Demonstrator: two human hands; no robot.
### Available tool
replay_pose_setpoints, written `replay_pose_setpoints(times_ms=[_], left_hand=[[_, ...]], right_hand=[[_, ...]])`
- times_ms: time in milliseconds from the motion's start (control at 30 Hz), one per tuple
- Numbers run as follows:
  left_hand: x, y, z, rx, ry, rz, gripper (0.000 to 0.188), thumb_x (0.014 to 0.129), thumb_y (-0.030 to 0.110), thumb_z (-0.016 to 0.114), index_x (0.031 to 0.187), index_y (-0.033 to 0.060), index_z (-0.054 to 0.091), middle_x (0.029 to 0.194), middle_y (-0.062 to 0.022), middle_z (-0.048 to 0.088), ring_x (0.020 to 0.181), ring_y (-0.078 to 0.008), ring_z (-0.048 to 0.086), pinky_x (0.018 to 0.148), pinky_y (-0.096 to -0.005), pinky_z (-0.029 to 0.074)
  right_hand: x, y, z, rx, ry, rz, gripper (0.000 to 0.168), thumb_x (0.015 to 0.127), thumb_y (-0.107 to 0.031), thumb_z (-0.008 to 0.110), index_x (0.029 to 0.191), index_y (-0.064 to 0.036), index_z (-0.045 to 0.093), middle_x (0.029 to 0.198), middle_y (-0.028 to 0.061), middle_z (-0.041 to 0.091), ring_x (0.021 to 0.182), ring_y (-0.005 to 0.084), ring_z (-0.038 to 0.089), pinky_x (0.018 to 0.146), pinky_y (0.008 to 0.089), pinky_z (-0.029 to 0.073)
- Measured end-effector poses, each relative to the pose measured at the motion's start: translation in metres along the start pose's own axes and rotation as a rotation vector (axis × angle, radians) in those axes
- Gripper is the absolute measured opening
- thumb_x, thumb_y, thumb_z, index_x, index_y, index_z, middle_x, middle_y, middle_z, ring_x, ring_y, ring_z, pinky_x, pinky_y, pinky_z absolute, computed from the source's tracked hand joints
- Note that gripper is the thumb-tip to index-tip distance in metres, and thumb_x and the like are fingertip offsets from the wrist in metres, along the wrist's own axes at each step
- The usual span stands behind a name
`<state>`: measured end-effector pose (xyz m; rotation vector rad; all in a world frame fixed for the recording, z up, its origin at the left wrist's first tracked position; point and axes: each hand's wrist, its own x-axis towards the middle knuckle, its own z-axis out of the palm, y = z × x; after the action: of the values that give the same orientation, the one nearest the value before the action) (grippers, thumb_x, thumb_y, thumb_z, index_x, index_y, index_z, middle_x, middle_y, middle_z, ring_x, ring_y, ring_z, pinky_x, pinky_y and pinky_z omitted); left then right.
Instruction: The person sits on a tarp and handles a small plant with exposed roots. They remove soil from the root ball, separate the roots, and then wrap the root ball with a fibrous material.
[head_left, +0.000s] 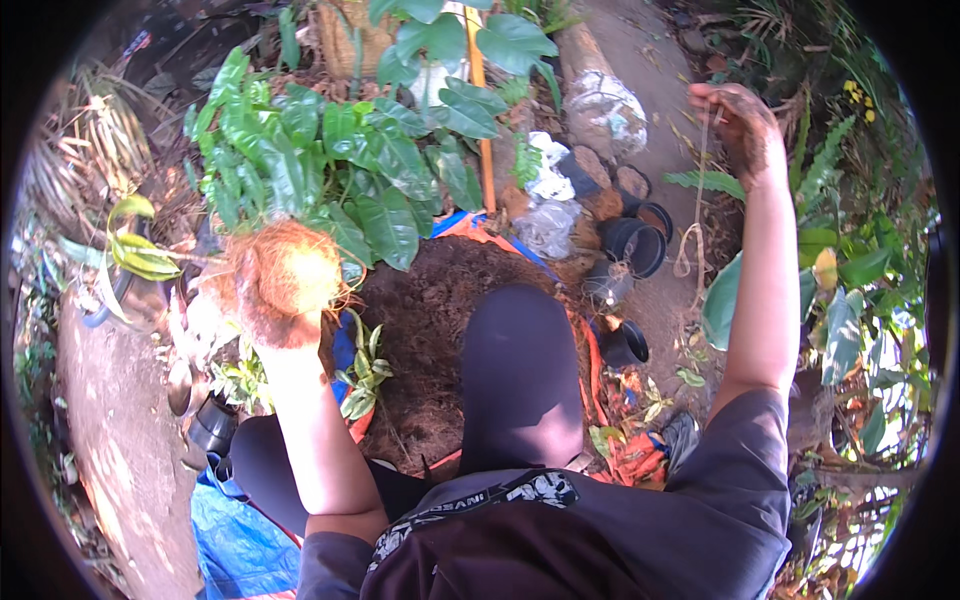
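My left hand grips a ball of brown coconut fibre, brightly sunlit, out to the left at about the height of the leafy plants. A leafy shoot with green and yellowish leaves extends leftward from the ball. Raised at the upper right, my right hand pinches a thin string between bent fingers. The string hangs down with a loose loop partway along it. Both hands are smeared with soil. Dark soil lies in front of me on a blue and orange tarp.
Black plastic pots lie to the right of the soil, beside crumpled clear plastic. Broad-leaved plants crowd the back, near an upright wooden stick. At lower left are a blue tarp and another black pot.
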<state>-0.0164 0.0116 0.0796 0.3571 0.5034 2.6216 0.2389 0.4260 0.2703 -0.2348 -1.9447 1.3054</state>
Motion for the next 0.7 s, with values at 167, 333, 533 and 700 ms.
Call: replay_pose_setpoints(times_ms=[167,333,533,700], left_hand=[[0.001,0.026,0.018,0.163,0.110,0.053,0.045,0.078,0.026,0.063,0.116,0.0069,0.049,0.110,-0.0115,0.056,0.104,-0.0270,0.053,0.089,-0.0449,0.045],[-0.002,0.054,-0.005,0.320,0.227,0.101,0.042,0.078,0.026,0.062,0.115,0.0090,0.050,0.111,-0.0104,0.054,0.107,-0.0271,0.050,0.092,-0.0467,0.042],[-0.020,0.055,-0.036,0.162,0.366,-0.038,0.044,0.077,0.027,0.064,0.114,0.0059,0.050,0.109,-0.0120,0.057,0.101,-0.0287,0.055,0.088,-0.0450,0.045],[-0.031,0.063,-0.058,0.109,0.323,-0.116,0.043,0.076,0.020,0.065,0.112,0.0035,0.050,0.103,-0.0133,0.058,0.096,-0.0283,0.057,0.086,-0.0435,0.046]], right_hand=[[0.021,0.046,0.095,0.502,-0.296,0.168,0.028,0.082,-0.027,0.055,0.092,-0.001,0.057,0.094,0.0207,0.062,0.084,0.0309,0.061,0.080,0.0418,0.047],[0.020,0.075,0.214,0.759,-0.416,0.319,0.023,0.077,-0.021,0.060,0.089,-0.002,0.057,0.079,0.0107,0.060,0.069,0.0209,0.059,0.064,0.0362,0.049],[-0.004,0.074,0.321,0.790,-0.535,0.454,0.020,0.075,-0.015,0.061,0.089,0.000,0.059,0.079,0.0063,0.060,0.062,0.0128,0.052,0.051,0.0255,0.038],[-0.036,0.071,0.370,0.687,-0.733,0.571,0.027,0.075,-0.009,0.058,0.099,0.003,0.060,0.080,0.0091,0.061,0.056,0.0092,0.044,0.049,0.0210,0.034]])
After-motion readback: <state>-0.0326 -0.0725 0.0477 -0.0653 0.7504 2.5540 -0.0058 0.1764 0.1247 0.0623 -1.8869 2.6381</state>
